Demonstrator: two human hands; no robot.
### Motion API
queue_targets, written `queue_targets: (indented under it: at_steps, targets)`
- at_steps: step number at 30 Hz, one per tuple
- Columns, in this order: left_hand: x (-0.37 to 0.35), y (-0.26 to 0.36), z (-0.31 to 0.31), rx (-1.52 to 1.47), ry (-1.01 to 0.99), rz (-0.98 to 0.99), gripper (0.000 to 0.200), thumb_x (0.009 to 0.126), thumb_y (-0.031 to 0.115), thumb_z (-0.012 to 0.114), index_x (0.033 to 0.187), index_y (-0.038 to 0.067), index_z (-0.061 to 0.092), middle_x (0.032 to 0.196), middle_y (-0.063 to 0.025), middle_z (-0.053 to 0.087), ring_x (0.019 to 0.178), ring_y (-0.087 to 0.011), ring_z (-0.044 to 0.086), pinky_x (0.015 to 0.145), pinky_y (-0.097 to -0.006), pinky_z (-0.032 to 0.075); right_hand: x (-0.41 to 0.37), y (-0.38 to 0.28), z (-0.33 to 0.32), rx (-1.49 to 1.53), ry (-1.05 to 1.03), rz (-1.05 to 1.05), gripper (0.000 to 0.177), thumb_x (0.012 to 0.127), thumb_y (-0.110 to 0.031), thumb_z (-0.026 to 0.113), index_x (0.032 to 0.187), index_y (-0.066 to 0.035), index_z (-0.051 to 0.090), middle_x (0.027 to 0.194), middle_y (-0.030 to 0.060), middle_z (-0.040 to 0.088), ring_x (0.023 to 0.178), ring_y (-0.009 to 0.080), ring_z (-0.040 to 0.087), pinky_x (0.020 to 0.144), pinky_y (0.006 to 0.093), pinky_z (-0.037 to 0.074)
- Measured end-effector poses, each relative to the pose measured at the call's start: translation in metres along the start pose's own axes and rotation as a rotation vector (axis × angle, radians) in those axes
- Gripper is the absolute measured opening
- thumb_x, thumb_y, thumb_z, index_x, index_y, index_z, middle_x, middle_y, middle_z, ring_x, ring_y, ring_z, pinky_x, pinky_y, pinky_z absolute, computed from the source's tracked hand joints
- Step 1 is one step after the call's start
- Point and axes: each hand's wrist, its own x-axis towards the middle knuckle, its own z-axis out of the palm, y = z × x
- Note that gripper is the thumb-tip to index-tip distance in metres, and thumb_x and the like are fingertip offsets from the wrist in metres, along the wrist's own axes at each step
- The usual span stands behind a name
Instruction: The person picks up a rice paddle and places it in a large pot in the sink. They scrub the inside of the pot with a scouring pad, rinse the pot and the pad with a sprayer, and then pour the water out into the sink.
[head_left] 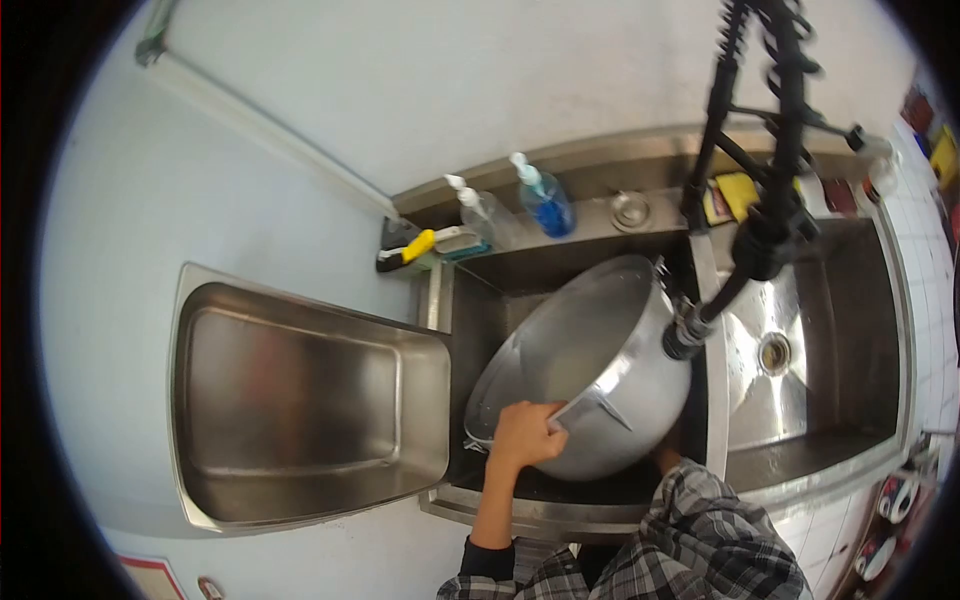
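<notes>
A large metal pot is tilted over in the left sink basin, its mouth facing the upper left. Some cloudy liquid seems to lie inside it. My left hand is closed around the pot's near rim. Only a sliver of my right hand shows, low at the pot's right side by the basin's front edge; its fingers are hidden behind the pot. The black faucet's spray head hangs right beside the pot's wall.
Left of the sink stands a deep steel pan. Along the back ledge are a blue soap bottle, a clear pump bottle, a yellow-and-black handled brush and yellow sponges. A second basin with a drain lies right.
</notes>
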Motion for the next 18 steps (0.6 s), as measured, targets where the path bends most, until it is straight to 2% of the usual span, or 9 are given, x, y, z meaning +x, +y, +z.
queue_targets:
  at_steps: [3, 4, 6, 8, 10, 11, 13, 17, 18]
  targets:
    - [0.001, -0.007, 0.006, -0.023, 0.049, 0.051, 0.032, 0.058, 0.022, 0.054, 0.085, 0.009, 0.067, 0.062, -0.0199, 0.057, 0.064, -0.0385, 0.058, 0.064, -0.0434, 0.048, -0.002, -0.019, -0.001, 0.053, 0.024, -0.009, 0.023, 0.073, -0.018, 0.062, 0.095, -0.013, 0.069, 0.104, 0.0080, 0.065, 0.096, 0.0250, 0.062, 0.076, 0.0402, 0.049]
    - [-0.002, -0.005, 0.005, -0.016, -0.005, 0.079, 0.032, 0.058, 0.022, 0.054, 0.085, 0.009, 0.067, 0.062, -0.0199, 0.057, 0.064, -0.0385, 0.058, 0.064, -0.0434, 0.048, -0.002, -0.027, -0.004, 0.082, 0.029, -0.009, 0.023, 0.073, -0.018, 0.062, 0.095, -0.013, 0.069, 0.104, 0.0080, 0.065, 0.096, 0.0249, 0.062, 0.076, 0.0402, 0.049]
    - [0.001, -0.001, 0.000, -0.021, -0.012, -0.021, 0.027, 0.058, 0.021, 0.056, 0.078, 0.005, 0.065, 0.059, -0.0200, 0.055, 0.060, -0.0393, 0.056, 0.059, -0.0422, 0.047, -0.002, -0.042, -0.012, 0.132, 0.039, -0.012, 0.023, 0.073, -0.018, 0.062, 0.095, -0.013, 0.069, 0.104, 0.0079, 0.065, 0.096, 0.0248, 0.062, 0.076, 0.0401, 0.049]
    - [0.003, -0.014, 0.006, -0.054, 0.002, 0.042, 0.023, 0.057, 0.019, 0.057, 0.071, 0.001, 0.060, 0.055, -0.0198, 0.051, 0.053, -0.0380, 0.054, 0.052, -0.0403, 0.044, -0.005, -0.055, -0.021, 0.182, 0.051, -0.017, 0.023, 0.073, -0.019, 0.062, 0.095, -0.013, 0.069, 0.104, 0.0079, 0.065, 0.096, 0.0247, 0.062, 0.076, 0.0401, 0.049]
    - [0.002, -0.021, 0.007, -0.072, -0.007, 0.017, 0.019, 0.059, 0.016, 0.058, 0.066, -0.001, 0.056, 0.048, -0.0142, 0.049, 0.044, -0.0273, 0.052, 0.047, -0.0356, 0.041, -0.011, -0.065, -0.031, 0.234, 0.058, -0.019, 0.023, 0.073, -0.019, 0.062, 0.095, -0.014, 0.069, 0.104, 0.0078, 0.065, 0.096, 0.0246, 0.062, 0.076, 0.0400, 0.049]
    - [0.003, -0.022, 0.008, -0.061, -0.046, 0.046, 0.019, 0.059, 0.016, 0.058, 0.066, -0.001, 0.056, 0.048, -0.0142, 0.049, 0.044, -0.0273, 0.052, 0.047, -0.0356, 0.041, -0.015, -0.070, -0.037, 0.257, 0.061, -0.022, 0.023, 0.073, -0.019, 0.062, 0.095, -0.014, 0.069, 0.104, 0.0078, 0.065, 0.096, 0.0246, 0.062, 0.075, 0.0400, 0.049]
    - [0.002, -0.024, 0.008, -0.221, -0.031, -0.041, 0.015, 0.061, 0.013, 0.058, 0.061, -0.002, 0.053, 0.048, -0.0060, 0.049, 0.044, -0.0147, 0.048, 0.045, -0.0304, 0.038, -0.024, -0.075, -0.044, 0.306, 0.071, -0.022, 0.023, 0.073, -0.019, 0.062, 0.095, -0.014, 0.069, 0.104, 0.0077, 0.065, 0.096, 0.0245, 0.062, 0.075, 0.0399, 0.049]
    - [0.000, -0.028, 0.014, -0.257, -0.017, -0.024, 0.013, 0.063, 0.011, 0.057, 0.059, 0.000, 0.052, 0.052, -0.0008, 0.050, 0.048, -0.0097, 0.047, 0.044, -0.0275, 0.037, -0.041, -0.071, -0.062, 0.368, 0.086, -0.016, 0.023, 0.073, -0.019, 0.062, 0.095, -0.014, 0.069, 0.104, 0.0076, 0.065, 0.096, 0.0243, 0.062, 0.075, 0.0397, 0.049]
    - [-0.002, -0.021, 0.016, -0.277, 0.061, -0.030, 0.013, 0.062, 0.011, 0.057, 0.059, 0.000, 0.051, 0.053, -0.0009, 0.050, 0.047, -0.0103, 0.047, 0.044, -0.0275, 0.037, -0.046, -0.069, -0.064, 0.376, 0.089, -0.019, 0.023, 0.073, -0.019, 0.062, 0.095, -0.014, 0.069, 0.104, 0.0076, 0.065, 0.096, 0.0243, 0.062, 0.075, 0.0397, 0.049]
